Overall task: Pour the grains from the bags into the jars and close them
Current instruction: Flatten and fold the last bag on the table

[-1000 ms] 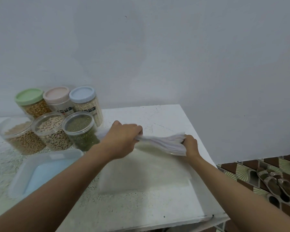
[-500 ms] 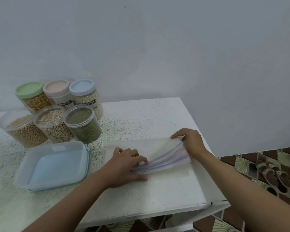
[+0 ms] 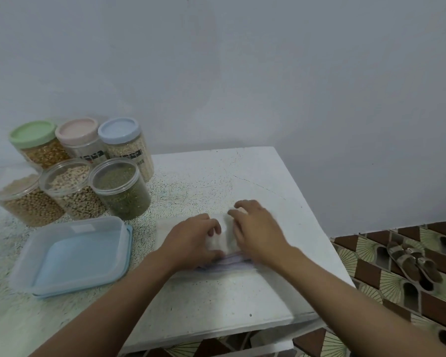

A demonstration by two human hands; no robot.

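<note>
Home interior: grain jars point(image 3: 119, 191) on white table point(image 3: 281, 202), sandals point(image 3: 412, 261) on patterned floor tiles point(image 3: 386, 287).

Light: soft, even, rather dim from where I sit.
Shadows: weak, diffuse on the worktop point(image 3: 209, 181).
Sharpness: slightly soft overall.
Edges: I see wide-angle bowing.

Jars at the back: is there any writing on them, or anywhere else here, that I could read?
Pink-lidded jar: bold black block letters, too blurred to read.
Blue-lidded jar: similar black block lettering, blurred; smaller print beneath, too small to read.
Folded bags, plastic box: no text visible.
</note>
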